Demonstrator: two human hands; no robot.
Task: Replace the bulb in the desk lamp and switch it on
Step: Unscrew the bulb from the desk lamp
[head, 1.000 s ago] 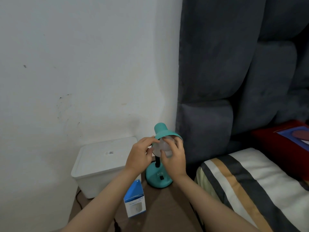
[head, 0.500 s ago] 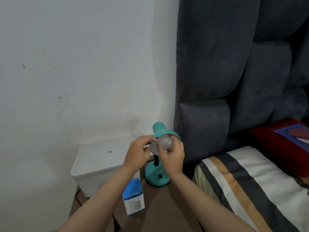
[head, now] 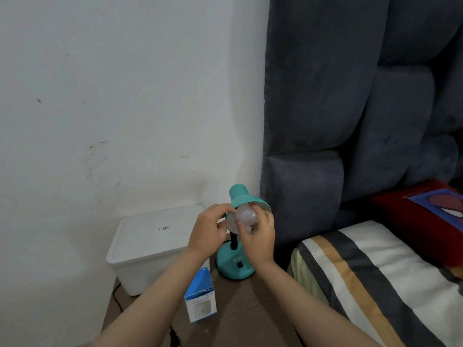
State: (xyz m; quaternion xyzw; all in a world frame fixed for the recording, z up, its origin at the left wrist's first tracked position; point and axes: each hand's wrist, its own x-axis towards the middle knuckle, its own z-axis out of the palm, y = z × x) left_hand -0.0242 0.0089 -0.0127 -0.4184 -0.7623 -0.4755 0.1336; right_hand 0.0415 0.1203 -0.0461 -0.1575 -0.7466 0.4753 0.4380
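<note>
A small teal desk lamp point(head: 234, 265) stands on a brown surface by the wall, its shade point(head: 241, 196) tilted toward me and a black switch on its base. A white bulb point(head: 245, 214) sits in the mouth of the shade. My right hand point(head: 258, 236) wraps its fingers around the bulb from the front and below. My left hand point(head: 209, 230) pinches the left rim of the shade with thumb and fingers. The lamp is unlit. The socket is hidden behind the bulb.
A blue and white bulb box point(head: 200, 300) stands upright in front of the lamp, under my left forearm. A white lidded bin point(head: 150, 244) sits to the left against the wall. A dark padded headboard point(head: 350, 121) and striped bedding point(head: 375, 271) are on the right. A black cable point(head: 174, 336) lies near the front edge.
My right hand has shifted its fingers around the bulb, which now shows more clearly in the shade. My left hand stays on the shade rim. The view drifted slightly.
</note>
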